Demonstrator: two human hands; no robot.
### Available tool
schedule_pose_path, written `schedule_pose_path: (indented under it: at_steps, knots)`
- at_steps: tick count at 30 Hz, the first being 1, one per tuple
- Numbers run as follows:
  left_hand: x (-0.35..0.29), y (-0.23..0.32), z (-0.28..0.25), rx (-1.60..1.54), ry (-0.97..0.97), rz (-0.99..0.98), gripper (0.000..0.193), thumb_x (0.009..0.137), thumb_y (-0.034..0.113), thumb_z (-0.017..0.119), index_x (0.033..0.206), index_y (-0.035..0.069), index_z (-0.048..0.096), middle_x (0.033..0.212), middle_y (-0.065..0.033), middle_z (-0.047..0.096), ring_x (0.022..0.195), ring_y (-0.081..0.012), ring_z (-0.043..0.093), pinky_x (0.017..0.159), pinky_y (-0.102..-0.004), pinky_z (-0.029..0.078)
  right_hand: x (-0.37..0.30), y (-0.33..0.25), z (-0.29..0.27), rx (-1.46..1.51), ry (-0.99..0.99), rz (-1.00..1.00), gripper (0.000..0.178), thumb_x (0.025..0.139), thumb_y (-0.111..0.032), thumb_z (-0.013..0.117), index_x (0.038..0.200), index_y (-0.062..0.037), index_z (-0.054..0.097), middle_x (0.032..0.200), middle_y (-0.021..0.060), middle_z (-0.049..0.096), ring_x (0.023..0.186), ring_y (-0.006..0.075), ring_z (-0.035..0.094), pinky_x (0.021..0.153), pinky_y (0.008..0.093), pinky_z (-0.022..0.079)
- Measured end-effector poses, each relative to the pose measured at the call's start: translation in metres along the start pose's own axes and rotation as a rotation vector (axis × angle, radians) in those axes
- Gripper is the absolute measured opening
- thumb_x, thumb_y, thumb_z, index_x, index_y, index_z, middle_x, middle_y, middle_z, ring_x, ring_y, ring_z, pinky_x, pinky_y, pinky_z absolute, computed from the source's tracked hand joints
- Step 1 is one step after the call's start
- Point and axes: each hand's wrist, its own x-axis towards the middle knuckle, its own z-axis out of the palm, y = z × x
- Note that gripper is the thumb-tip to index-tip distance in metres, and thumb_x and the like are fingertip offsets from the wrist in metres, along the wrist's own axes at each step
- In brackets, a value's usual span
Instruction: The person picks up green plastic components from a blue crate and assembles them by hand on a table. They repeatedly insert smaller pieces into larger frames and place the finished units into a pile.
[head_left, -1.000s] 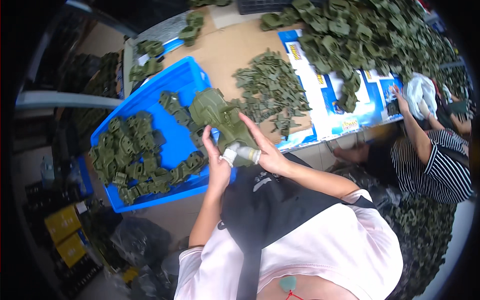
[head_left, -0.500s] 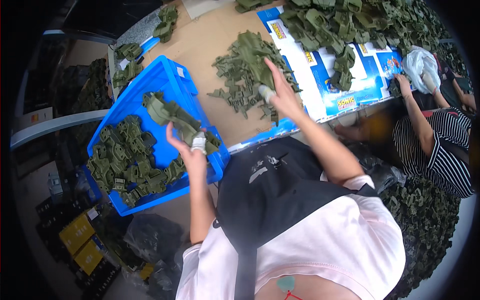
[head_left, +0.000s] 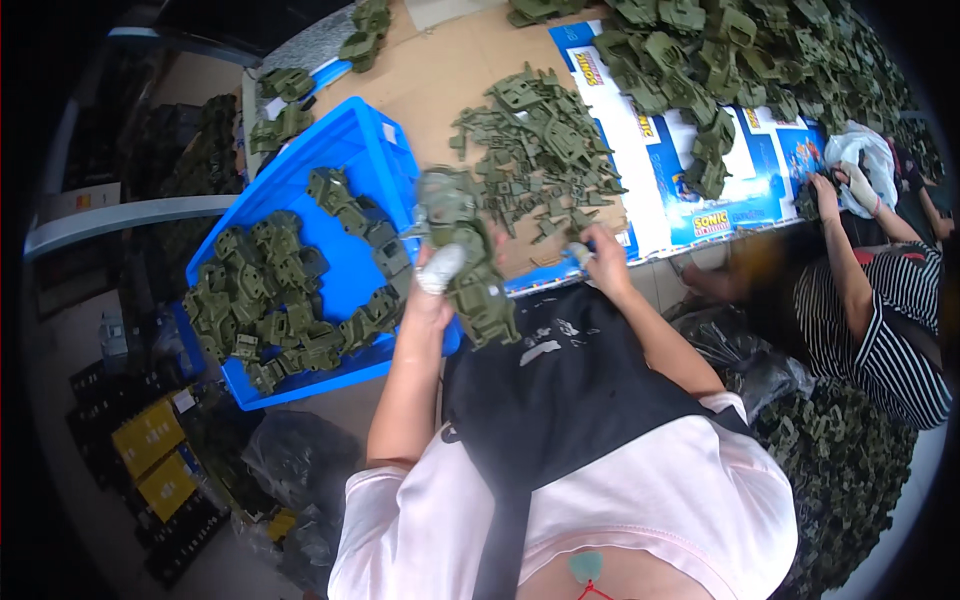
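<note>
My left hand [head_left: 433, 295], its thumb wrapped in white tape, is closed around a long, dark green moulded plastic part [head_left: 482, 300]. That part is tilted, blurred at its far end, and hangs between the blue bin [head_left: 362, 385] and the front of my black apron. My right hand [head_left: 608, 265] is at the table's near edge, fingers curled and taped thumb pressed in. What its fingertips hold, if anything, is too small to make out. Just beyond them lies a loose pile of small green plastic pieces [head_left: 540, 150] on cardboard. Similar larger green parts [head_left: 268, 285] lie in the bin.
A big heap of green parts [head_left: 740, 50] covers the table's far right, over blue-and-white printed sheets [head_left: 700, 225]. To the right, a person in a striped top [head_left: 870, 325] handles a clear plastic bag [head_left: 862, 150]. More parts [head_left: 830, 430] are heaped low on the right. A metal bar [head_left: 130, 220] stands left.
My left hand has moved right, out of the bin to the front of my apron, with a green part in it. My right hand has drawn back from the pile and its fingers have curled.
</note>
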Motion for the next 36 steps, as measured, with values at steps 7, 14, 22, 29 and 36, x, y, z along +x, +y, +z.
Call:
schedule_pose_path:
  at_steps: [7, 14, 22, 29, 36]
  knots:
    - [0.007, 0.007, 0.015, 0.354, 0.020, -0.108, 0.076, 0.073, 0.009, 0.068, 0.137, 0.008, 0.026, 0.130, -0.0085, 0.041, 0.119, -0.0180, 0.040, 0.097, -0.0295, 0.035, 0.035, -0.130, -0.086, 0.195, -0.073, -0.208, 0.018, 0.079, -0.014, 0.063, 0.095, -0.0072, 0.057, 0.084, 0.0130, 0.060, 0.071, 0.0305, 0.060, 0.063, 0.0363, 0.048]
    - [0.000, 0.007, 0.017, 0.521, -0.280, -0.126, 0.061, 0.073, 0.005, 0.069, 0.126, 0.001, 0.039, 0.116, -0.0078, 0.054, 0.100, -0.0147, 0.054, 0.085, -0.0298, 0.045, 0.041, -0.153, -0.090, -0.098, -0.327, -0.320, 0.035, 0.067, 0.004, 0.055, 0.099, -0.0081, 0.059, 0.079, 0.0147, 0.056, 0.073, 0.0332, 0.058, 0.064, 0.0408, 0.047]
    - [-0.003, 0.000, 0.021, 0.684, -0.255, -0.131, 0.056, 0.070, 0.006, 0.073, 0.120, 0.002, 0.046, 0.108, -0.0068, 0.057, 0.091, -0.0128, 0.058, 0.077, -0.0278, 0.048, 0.045, -0.133, -0.088, -0.065, -0.442, -0.430, 0.034, 0.066, 0.003, 0.055, 0.098, -0.0070, 0.059, 0.079, 0.0161, 0.056, 0.074, 0.0352, 0.058, 0.063, 0.0433, 0.047]
    - [-0.010, -0.004, 0.024, 0.787, -0.283, -0.090, 0.056, 0.069, 0.006, 0.074, 0.118, 0.003, 0.046, 0.103, -0.0054, 0.059, 0.086, -0.0125, 0.059, 0.074, -0.0278, 0.049, 0.036, -0.124, -0.078, -0.104, -0.496, -0.402, 0.032, 0.070, -0.002, 0.059, 0.102, -0.0084, 0.057, 0.088, 0.0155, 0.058, 0.078, 0.0360, 0.058, 0.066, 0.0416, 0.049]
    - [0.016, 0.010, 0.018, 0.563, -0.042, -0.128, 0.049, 0.078, 0.006, 0.062, 0.123, 0.004, 0.043, 0.115, -0.0092, 0.054, 0.104, -0.0166, 0.052, 0.085, -0.0290, 0.045, 0.056, -0.065, -0.095, 0.609, -0.363, -0.029, 0.042, 0.071, -0.001, 0.056, 0.112, -0.0079, 0.049, 0.096, 0.0150, 0.057, 0.098, 0.0280, 0.055, 0.085, 0.0373, 0.045]
